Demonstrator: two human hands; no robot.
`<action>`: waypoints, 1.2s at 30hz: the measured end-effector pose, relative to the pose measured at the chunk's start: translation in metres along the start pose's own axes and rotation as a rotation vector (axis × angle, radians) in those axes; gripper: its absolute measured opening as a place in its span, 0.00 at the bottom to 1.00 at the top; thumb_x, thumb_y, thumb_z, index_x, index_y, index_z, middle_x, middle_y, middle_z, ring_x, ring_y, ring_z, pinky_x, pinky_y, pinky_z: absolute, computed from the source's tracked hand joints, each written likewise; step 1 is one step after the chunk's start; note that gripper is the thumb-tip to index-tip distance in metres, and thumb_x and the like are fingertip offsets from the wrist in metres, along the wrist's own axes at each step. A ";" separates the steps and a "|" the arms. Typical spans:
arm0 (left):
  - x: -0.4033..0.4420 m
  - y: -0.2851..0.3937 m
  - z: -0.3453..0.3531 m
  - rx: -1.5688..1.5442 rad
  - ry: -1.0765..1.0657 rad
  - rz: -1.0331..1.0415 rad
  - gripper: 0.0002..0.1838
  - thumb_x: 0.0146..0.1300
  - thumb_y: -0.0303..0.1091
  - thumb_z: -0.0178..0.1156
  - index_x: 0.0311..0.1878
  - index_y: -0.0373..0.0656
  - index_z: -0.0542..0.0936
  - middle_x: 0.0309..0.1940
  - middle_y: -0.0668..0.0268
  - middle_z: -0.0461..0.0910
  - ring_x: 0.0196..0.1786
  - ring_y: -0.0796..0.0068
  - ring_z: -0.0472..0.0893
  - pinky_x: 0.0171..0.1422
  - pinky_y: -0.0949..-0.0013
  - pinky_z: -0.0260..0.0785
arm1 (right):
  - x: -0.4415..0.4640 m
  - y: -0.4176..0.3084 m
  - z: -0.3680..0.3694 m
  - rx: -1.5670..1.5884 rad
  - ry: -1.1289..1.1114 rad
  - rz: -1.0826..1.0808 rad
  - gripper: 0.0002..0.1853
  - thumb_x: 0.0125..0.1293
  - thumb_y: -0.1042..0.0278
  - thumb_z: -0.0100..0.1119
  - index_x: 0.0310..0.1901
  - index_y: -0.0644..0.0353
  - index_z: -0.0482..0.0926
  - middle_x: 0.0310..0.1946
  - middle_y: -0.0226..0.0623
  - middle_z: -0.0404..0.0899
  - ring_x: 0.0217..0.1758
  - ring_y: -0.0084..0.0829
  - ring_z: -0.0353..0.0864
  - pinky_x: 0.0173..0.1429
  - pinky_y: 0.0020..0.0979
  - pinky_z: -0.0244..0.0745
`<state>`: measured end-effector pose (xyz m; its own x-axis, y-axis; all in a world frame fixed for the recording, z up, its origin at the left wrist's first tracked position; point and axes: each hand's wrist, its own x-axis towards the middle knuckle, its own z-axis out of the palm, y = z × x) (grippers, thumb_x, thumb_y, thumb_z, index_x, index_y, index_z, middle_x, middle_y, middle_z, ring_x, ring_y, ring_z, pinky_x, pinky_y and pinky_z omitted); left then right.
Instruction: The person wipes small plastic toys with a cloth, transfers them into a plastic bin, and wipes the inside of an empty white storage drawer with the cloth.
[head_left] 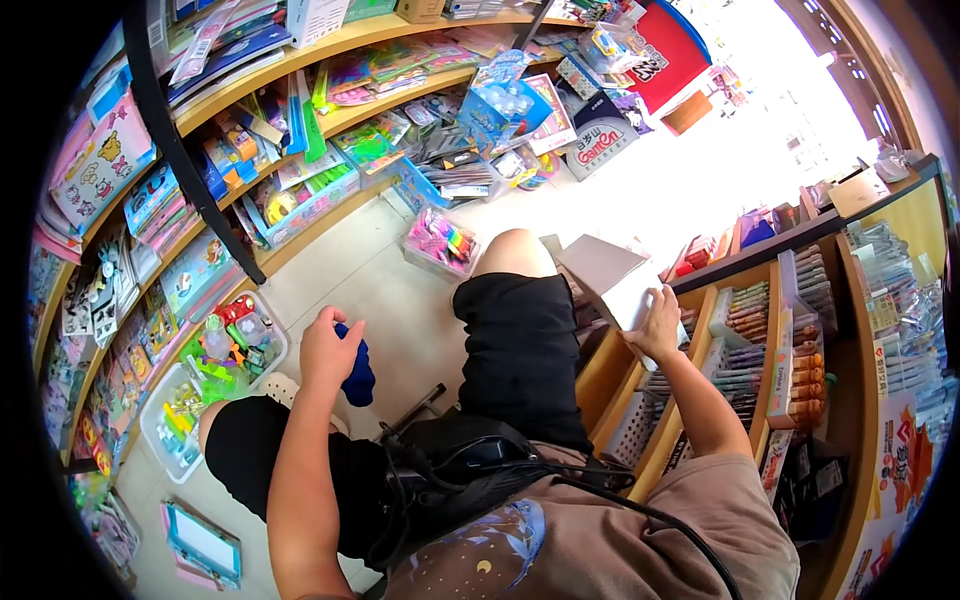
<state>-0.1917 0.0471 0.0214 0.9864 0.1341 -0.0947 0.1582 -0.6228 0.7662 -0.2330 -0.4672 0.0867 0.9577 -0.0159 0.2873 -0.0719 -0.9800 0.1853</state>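
My right hand point(658, 325) grips the near edge of a pale grey-white cardboard box point(603, 268), which is tilted beside my knee, above a wooden drawer unit. Its thumb and fingers are closed on the box edge. My left hand point(330, 350) is over my other leg, with its fingers curled at a crumpled dark blue cloth point(358, 372) that hangs beside it. Part of the cloth is hidden behind the fingers. Close to my right hand are rows of pens point(742, 365) standing in the wooden compartments.
Curved shelves point(300, 58) full of stationery run along the left and back. On the floor stand a clear bin of colourful items point(440, 243), bins of small toys point(215, 370), a dark printed box point(605, 135) and a teal-framed board point(203, 540). More packed pens point(905, 330) line the right side.
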 end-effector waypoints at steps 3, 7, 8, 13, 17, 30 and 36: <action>-0.001 0.003 -0.002 -0.006 -0.009 -0.024 0.18 0.52 0.43 0.63 0.37 0.38 0.73 0.32 0.51 0.79 0.37 0.52 0.78 0.41 0.58 0.69 | 0.001 0.001 0.002 -0.021 0.040 0.001 0.52 0.26 0.57 0.77 0.57 0.59 0.57 0.56 0.54 0.55 0.61 0.53 0.55 0.60 0.48 0.53; -0.001 0.004 -0.003 0.001 -0.022 -0.034 0.18 0.52 0.43 0.63 0.37 0.38 0.73 0.32 0.51 0.78 0.37 0.52 0.77 0.41 0.58 0.69 | 0.003 -0.001 -0.002 0.016 -0.011 -0.019 0.51 0.27 0.58 0.77 0.56 0.59 0.57 0.57 0.54 0.55 0.61 0.53 0.55 0.60 0.48 0.52; -0.001 0.003 -0.001 0.000 -0.013 -0.021 0.18 0.52 0.43 0.63 0.37 0.38 0.73 0.32 0.51 0.78 0.37 0.52 0.77 0.41 0.58 0.69 | 0.004 -0.001 -0.005 0.023 -0.021 -0.026 0.51 0.26 0.57 0.77 0.56 0.59 0.57 0.57 0.54 0.55 0.62 0.53 0.55 0.60 0.48 0.52; -0.001 0.003 -0.002 0.005 -0.010 -0.034 0.18 0.52 0.43 0.63 0.37 0.38 0.74 0.32 0.52 0.78 0.38 0.52 0.77 0.41 0.58 0.69 | 0.007 -0.005 -0.002 -0.010 0.006 -0.003 0.51 0.27 0.57 0.76 0.56 0.59 0.57 0.57 0.54 0.55 0.62 0.53 0.54 0.61 0.49 0.52; -0.001 0.003 -0.001 0.009 -0.018 -0.038 0.18 0.52 0.43 0.63 0.38 0.38 0.74 0.33 0.52 0.78 0.38 0.52 0.77 0.42 0.58 0.69 | 0.012 -0.001 -0.011 0.019 -0.074 -0.018 0.49 0.30 0.56 0.75 0.56 0.58 0.57 0.58 0.55 0.55 0.63 0.53 0.54 0.63 0.48 0.52; 0.001 0.001 0.002 0.005 -0.022 -0.020 0.18 0.51 0.43 0.63 0.37 0.38 0.74 0.33 0.52 0.79 0.39 0.52 0.77 0.42 0.58 0.69 | 0.065 0.125 -0.059 0.536 0.042 0.385 0.48 0.37 0.53 0.75 0.52 0.71 0.54 0.47 0.51 0.60 0.52 0.39 0.64 0.56 0.34 0.64; 0.001 -0.002 0.007 0.021 0.017 0.005 0.17 0.51 0.42 0.64 0.34 0.38 0.74 0.28 0.54 0.77 0.35 0.56 0.77 0.39 0.61 0.68 | 0.064 0.122 -0.075 0.555 0.006 0.447 0.48 0.37 0.53 0.76 0.52 0.71 0.54 0.48 0.52 0.61 0.53 0.39 0.64 0.57 0.33 0.63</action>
<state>-0.1903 0.0431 0.0152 0.9863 0.1442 -0.0801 0.1547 -0.6397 0.7529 -0.2010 -0.5731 0.1987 0.8678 -0.4408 0.2293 -0.3037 -0.8359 -0.4572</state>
